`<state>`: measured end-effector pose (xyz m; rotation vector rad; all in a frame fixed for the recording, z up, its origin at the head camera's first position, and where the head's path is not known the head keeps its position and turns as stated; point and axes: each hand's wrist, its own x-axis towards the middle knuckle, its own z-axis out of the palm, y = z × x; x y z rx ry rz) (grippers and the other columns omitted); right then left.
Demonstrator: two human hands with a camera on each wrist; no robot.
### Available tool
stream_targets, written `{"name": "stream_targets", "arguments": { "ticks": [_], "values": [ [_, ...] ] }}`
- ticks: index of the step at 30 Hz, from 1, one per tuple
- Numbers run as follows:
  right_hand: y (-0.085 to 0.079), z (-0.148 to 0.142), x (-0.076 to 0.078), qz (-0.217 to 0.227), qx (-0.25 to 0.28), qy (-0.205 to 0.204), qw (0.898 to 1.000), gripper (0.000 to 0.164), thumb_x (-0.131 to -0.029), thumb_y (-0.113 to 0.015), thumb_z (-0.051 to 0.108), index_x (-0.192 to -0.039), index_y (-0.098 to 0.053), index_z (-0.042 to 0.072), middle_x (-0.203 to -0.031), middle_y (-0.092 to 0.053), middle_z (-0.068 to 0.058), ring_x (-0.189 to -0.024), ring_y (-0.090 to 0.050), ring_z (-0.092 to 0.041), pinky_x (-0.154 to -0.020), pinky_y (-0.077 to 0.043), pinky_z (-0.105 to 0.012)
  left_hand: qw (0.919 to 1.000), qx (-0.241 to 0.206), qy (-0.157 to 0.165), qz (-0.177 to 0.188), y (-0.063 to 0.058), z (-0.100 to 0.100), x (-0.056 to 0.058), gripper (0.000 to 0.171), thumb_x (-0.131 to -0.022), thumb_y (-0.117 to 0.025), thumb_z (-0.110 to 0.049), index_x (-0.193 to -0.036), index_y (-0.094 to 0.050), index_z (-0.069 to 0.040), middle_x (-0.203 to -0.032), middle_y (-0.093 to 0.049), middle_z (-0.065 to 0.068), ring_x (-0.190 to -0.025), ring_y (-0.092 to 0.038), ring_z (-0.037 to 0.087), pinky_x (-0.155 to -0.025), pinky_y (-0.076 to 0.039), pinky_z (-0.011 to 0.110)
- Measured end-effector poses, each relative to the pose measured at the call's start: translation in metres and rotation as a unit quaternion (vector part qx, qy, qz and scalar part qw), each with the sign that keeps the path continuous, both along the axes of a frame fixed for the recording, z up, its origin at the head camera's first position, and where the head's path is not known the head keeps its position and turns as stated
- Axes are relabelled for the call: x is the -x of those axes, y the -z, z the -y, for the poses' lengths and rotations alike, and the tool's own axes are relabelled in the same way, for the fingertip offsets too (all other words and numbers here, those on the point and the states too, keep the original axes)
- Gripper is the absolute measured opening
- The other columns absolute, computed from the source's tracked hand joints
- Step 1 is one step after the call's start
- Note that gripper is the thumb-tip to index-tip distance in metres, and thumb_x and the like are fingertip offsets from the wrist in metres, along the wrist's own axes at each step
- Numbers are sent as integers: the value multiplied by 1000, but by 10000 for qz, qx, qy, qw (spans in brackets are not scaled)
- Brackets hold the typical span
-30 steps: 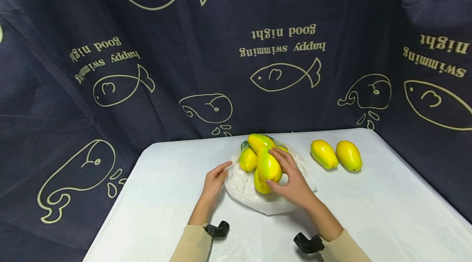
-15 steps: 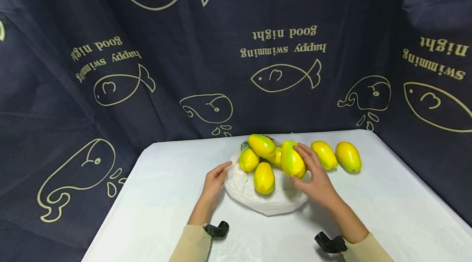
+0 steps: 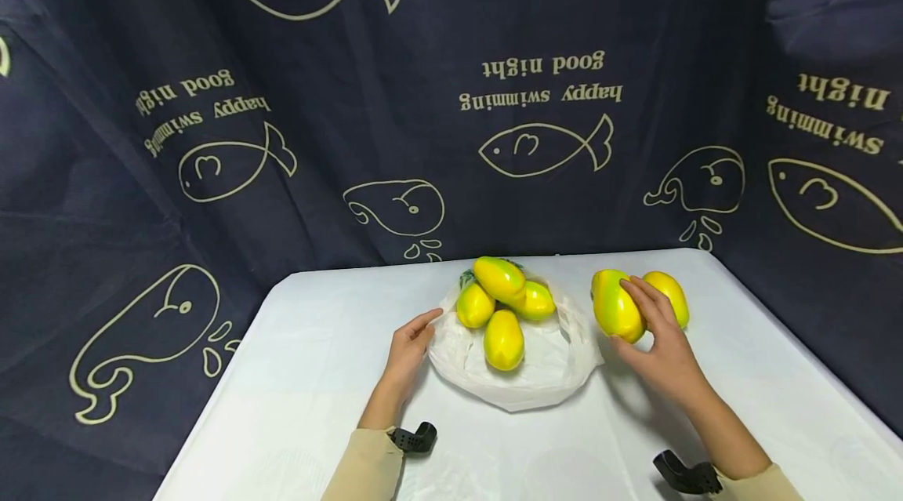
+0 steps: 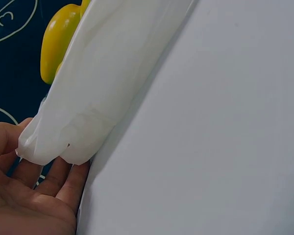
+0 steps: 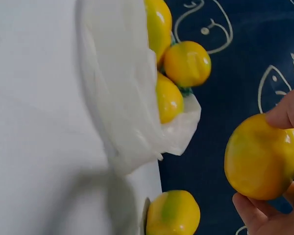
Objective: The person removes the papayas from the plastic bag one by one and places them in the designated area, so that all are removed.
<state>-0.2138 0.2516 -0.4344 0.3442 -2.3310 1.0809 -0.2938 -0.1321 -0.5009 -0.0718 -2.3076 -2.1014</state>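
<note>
In the head view my right hand (image 3: 663,344) grips a yellow-green papaya (image 3: 615,309), thumb below and fingers over its side. The right wrist view shows this papaya (image 5: 259,159) from the side, held between thumb and fingers. Left of it lies a white plastic bag (image 3: 529,393) with its mouth spread wide. Several papayas sit in the bag, one of them (image 3: 504,340) toward the front and another (image 3: 499,278) on top at the back. My left hand (image 3: 409,348) holds the bag's left rim (image 4: 39,147), its other fingers partly behind the plastic.
At the right of the white table (image 3: 296,360), one papaya (image 3: 670,299) rests just behind my right hand. The papaya beside it is mostly hidden by the held one. A dark printed curtain (image 3: 395,132) stands behind the table.
My right hand has carried its papaya from above the bag to the right, over to the loose papayas. My left hand has stayed at the bag's rim.
</note>
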Motion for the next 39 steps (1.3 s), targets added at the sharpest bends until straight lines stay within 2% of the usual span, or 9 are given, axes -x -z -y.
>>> {"name": "stream_targets", "arguments": {
  "ticks": [4, 9, 14, 18, 26, 29, 33, 35, 39],
  "values": [
    [-2, -10, 1, -59, 276, 161, 9995, 86, -76, -74, -4, -153, -41, 16, -154, -36, -15, -127, -26, 19, -88, -29, 2, 10000, 51, -11, 32, 2, 0, -1, 35, -102, -50, -12, -134, -64, -13, -145, -57, 10, -130, -49, 23, -101, -44, 29],
    [-3, -28, 3, -87, 498, 397, 9979, 84, -77, -71, -5, -153, -40, 14, -157, -32, -13, -127, -26, 18, -89, -29, 3, 10000, 49, -12, 3, 0, 0, -1, 35, -102, -50, -11, -134, -65, -13, -144, -58, 10, -126, -51, 21, -96, -44, 23],
    [-1, -48, 6, 193, 779, 753, 9939, 83, -82, -67, -2, -156, -36, 18, -160, -26, -6, -132, -26, 12, -91, -30, -2, 10000, 36, 6, -63, -1, 0, 0, 36, -102, -50, -11, -135, -64, -11, -144, -57, 11, -127, -51, 21, -94, -44, 21],
    [2, -62, 9, 392, 936, 1051, 9893, 82, -82, -66, 0, -156, -36, 19, -159, -24, -9, -130, -26, 10, -90, -31, -5, 10000, 18, 23, -11, -2, 0, -1, 36, -102, -49, -10, -135, -63, -10, -145, -56, 13, -130, -49, 23, -97, -44, 25],
    [14, -89, 15, 484, 958, 1453, 9835, 79, -82, -66, 3, -154, -38, 17, -155, -26, -15, -119, -24, 16, -80, -27, -5, 9999, 54, 103, 46, -36, -4, -24, 36, -101, -48, -5, -135, -62, -3, -139, -58, 18, -110, -50, 17, -89, -43, 24],
    [20, -98, 17, 545, 858, 1598, 9819, 78, -82, -67, 5, -154, -38, 15, -153, -29, -20, -114, -23, 18, -78, -26, -2, 9999, 41, 99, 79, -32, -4, -20, 36, -101, -49, -5, -134, -62, -3, -139, -58, 18, -110, -50, 16, -90, -43, 24],
    [28, -108, 17, 620, 774, 1707, 9803, 78, -82, -68, 5, -154, -38, 12, -150, -31, -25, -112, -22, 18, -77, -25, 3, 9999, 62, 55, 126, -16, -2, -10, 36, -101, -49, -7, -135, -62, -6, -139, -58, 16, -110, -48, 17, -89, -42, 24],
    [31, -111, 17, 664, 758, 1729, 9798, 78, -82, -67, 4, -154, -37, 11, -150, -31, -27, -122, -30, 7, -80, -23, 3, 9999, 69, 25, 103, -8, -1, -5, 36, -102, -49, -8, -135, -62, -7, -139, -58, 15, -109, -48, 16, -88, -42, 24],
    [35, -117, 17, 855, 680, 1763, 9782, 79, -83, -65, 5, -155, -33, 9, -153, -27, -30, -139, -31, -36, -96, -19, -5, 9999, 64, -29, 85, 0, -1, -1, 36, -102, -49, -11, -135, -63, -11, -140, -58, 11, -108, -47, 15, -88, -42, 23]
  ]
}}
